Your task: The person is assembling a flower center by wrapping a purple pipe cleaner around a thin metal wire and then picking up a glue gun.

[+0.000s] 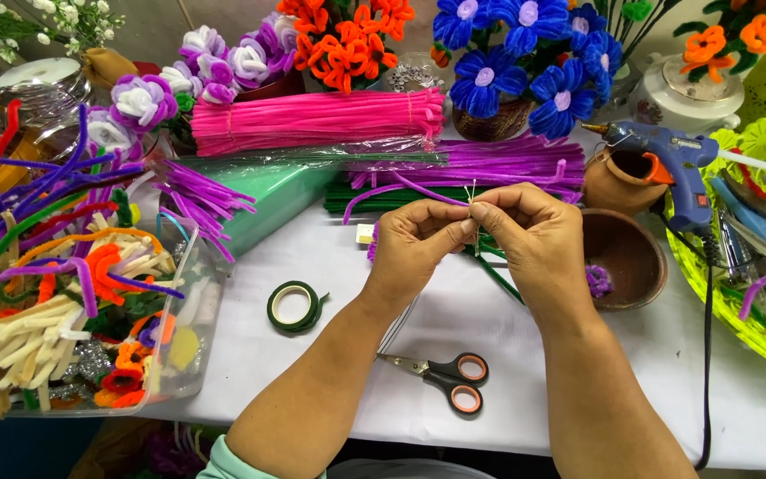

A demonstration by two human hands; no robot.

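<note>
My left hand and my right hand meet above the white table, fingertips pinched together on a thin wire. A purple pipe cleaner curves out to the left from the pinch. A green stem runs down under my right hand. Black scissors with orange-lined handles lie shut just below my forearms. A roll of green floral tape lies to the left of my left wrist.
Bundles of pink, purple and green pipe cleaners lie behind my hands. A clear box of mixed scraps stands at left. Brown clay bowls, a blue glue gun and a yellow-green basket sit at right. Pipe-cleaner flowers line the back.
</note>
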